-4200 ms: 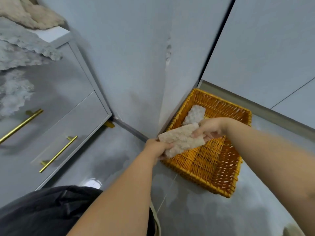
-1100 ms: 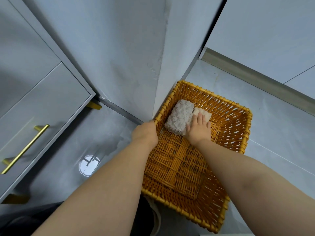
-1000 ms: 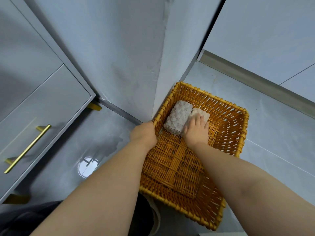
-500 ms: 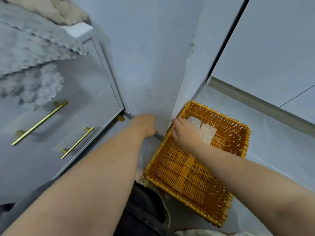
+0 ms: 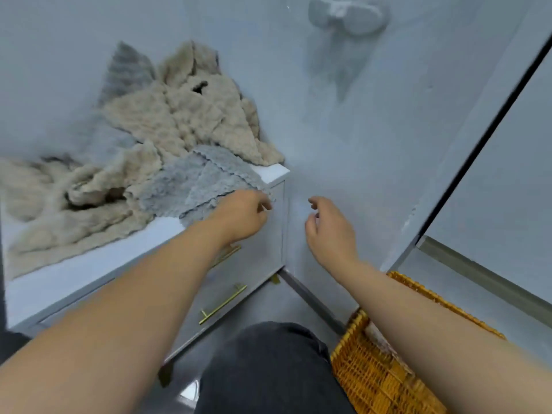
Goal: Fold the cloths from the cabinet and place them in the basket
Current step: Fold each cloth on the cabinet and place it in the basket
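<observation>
A white cabinet top (image 5: 89,264) fills a corner of pale grey walls (image 5: 328,138), with brass-handled drawers (image 5: 222,304) below it. On it lies a rumpled heap of fluffy beige cloths (image 5: 185,118). A grey cloth (image 5: 197,180) with a scalloped edge overhangs the front corner. The left hand (image 5: 242,213) is at that edge with fingers curled, and blur hides whether it grips. The right hand (image 5: 328,231) hangs loosely curled and empty before the wall. The wicker basket (image 5: 373,375) sits low at the right, partly under the forearm.
</observation>
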The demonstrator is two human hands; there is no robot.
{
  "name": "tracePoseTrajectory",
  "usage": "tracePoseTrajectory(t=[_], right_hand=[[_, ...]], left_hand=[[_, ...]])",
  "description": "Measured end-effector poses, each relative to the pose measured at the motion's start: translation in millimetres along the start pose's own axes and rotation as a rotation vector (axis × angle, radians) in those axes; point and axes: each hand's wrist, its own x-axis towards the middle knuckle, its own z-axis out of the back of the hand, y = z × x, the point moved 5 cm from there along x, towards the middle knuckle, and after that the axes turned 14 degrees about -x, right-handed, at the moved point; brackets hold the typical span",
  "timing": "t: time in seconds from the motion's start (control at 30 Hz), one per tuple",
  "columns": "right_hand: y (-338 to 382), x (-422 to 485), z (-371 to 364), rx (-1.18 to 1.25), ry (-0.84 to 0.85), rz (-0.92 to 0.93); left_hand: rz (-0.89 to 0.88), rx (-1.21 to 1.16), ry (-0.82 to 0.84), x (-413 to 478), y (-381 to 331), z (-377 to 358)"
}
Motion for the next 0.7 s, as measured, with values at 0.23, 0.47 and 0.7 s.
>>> tracePoseTrajectory(t=[0.23, 0.47, 0.7], right_hand=[[70.8, 44.0, 31.8, 0.222, -0.171, -0.014], [134.8, 67.3, 18.2, 0.257, -0.089, 0.043], [158.6, 83.5, -31.3, 0.056, 0.230, -0.133]], left_hand=[[-0.097, -0.179, -0.298, -24.0, 1.0, 75.0], [-0.057, 0.087, -0.488, -41.2, 51.0, 104.7], [0.074, 0.130, -0.532, -37.3, 91.4, 96.9]])
